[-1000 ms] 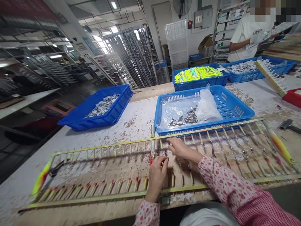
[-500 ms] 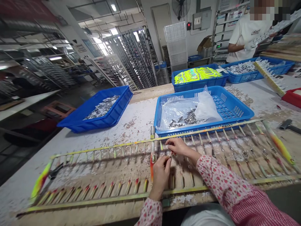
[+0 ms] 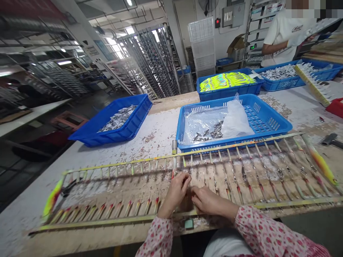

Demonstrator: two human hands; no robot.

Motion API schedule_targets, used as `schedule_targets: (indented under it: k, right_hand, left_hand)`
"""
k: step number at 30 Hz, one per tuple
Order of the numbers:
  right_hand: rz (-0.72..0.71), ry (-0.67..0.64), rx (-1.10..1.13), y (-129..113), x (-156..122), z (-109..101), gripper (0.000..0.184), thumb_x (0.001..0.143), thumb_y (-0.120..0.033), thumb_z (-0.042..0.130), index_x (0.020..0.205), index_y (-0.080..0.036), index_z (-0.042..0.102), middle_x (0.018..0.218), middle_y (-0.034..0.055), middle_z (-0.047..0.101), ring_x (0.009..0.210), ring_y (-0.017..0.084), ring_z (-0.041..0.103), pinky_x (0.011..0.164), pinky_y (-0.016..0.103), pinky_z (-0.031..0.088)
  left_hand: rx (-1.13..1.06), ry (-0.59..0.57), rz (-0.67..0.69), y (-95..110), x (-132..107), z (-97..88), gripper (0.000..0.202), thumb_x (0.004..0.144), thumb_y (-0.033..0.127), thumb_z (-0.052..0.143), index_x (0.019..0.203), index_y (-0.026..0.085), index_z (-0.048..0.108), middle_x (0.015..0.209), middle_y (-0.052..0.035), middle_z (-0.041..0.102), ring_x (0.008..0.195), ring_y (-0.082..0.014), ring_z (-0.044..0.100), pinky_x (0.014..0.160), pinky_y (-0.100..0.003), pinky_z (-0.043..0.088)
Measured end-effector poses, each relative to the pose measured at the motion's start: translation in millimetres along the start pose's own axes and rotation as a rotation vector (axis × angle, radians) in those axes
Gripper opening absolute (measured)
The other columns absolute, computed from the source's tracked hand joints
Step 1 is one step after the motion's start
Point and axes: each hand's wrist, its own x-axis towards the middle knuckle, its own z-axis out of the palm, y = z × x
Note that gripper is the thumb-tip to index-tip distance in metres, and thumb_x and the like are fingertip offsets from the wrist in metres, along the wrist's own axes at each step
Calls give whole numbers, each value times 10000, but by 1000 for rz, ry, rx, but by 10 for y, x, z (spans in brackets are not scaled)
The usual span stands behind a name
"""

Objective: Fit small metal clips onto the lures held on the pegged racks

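My left hand (image 3: 175, 191) is over the middle of a long frame with yellow-painted rails (image 3: 150, 159), its thumb and fingers pinched together. What they pinch is too small to make out. Just to the right and nearer to me, my right hand (image 3: 210, 201) is closed too, fingertips near the lower rail; whatever is in them is hidden. Short pegs stick inward from both rails. On the right side, small shiny metal pieces (image 3: 244, 173) hang between opposite pegs. The pegs left of my hands have no metal pieces between them.
Behind the frame stands a blue basket (image 3: 276, 123) with plastic wrap and dark metal pieces. A deep blue tray (image 3: 134, 132) of silvery pieces is at left. Farther back are a tray of yellow-green pieces (image 3: 227, 82), a hammer (image 3: 329, 139) and a person (image 3: 281, 43).
My right hand has come down from the far rail toward the near one. My left hand has shifted slightly up and left. The camera view has moved a little.
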Motion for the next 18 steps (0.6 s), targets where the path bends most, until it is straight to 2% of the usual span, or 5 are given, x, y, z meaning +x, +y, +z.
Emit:
schedule_targets:
  k: [3, 6, 9, 13, 18]
  right_hand:
    - [56, 31, 97, 7, 35, 150, 207, 844, -121, 421, 861, -149, 626, 558, 2, 601, 611, 152, 597, 635, 229, 429]
    - [75, 98, 140, 17, 64, 193, 192, 814, -105, 465, 775, -165, 643, 582, 0, 607, 638, 147, 600, 665, 228, 431]
    - [134, 148, 198, 41, 60, 205, 143, 795, -119, 509, 803, -168, 643, 578, -13, 596, 624, 143, 590, 632, 221, 418]
    - [242, 200, 217, 98, 71, 258, 21, 734, -152, 598, 718, -162, 608, 559, -21, 567, 592, 134, 557, 560, 206, 368]
    - [279, 234, 220, 163, 114, 324, 80, 686, -184, 650, 674, -159, 575, 587, -21, 558, 580, 118, 517, 513, 200, 317]
  left_hand:
    - [0, -18, -6, 8, -3, -37, 252, 914, 319, 391, 728, 184, 494, 734, -15, 521, 704, -165, 522, 653, -271, 379]
    - [3, -35, -10, 12, -27, -46, 258, 916, 321, 388, 718, 185, 480, 725, -7, 505, 697, -159, 515, 648, -266, 370]
    - [-8, -49, -13, 26, -51, -35, 266, 915, 325, 386, 705, 185, 470, 714, -2, 491, 680, -153, 505, 637, -262, 365]
    - [-17, -64, -11, 73, -63, -28, 279, 910, 345, 376, 697, 187, 462, 710, -8, 480, 673, -156, 495, 622, -268, 367]
    - [-19, -72, -8, 127, -74, -22, 292, 912, 356, 363, 697, 188, 466, 715, -14, 483, 682, -160, 494, 631, -275, 382]
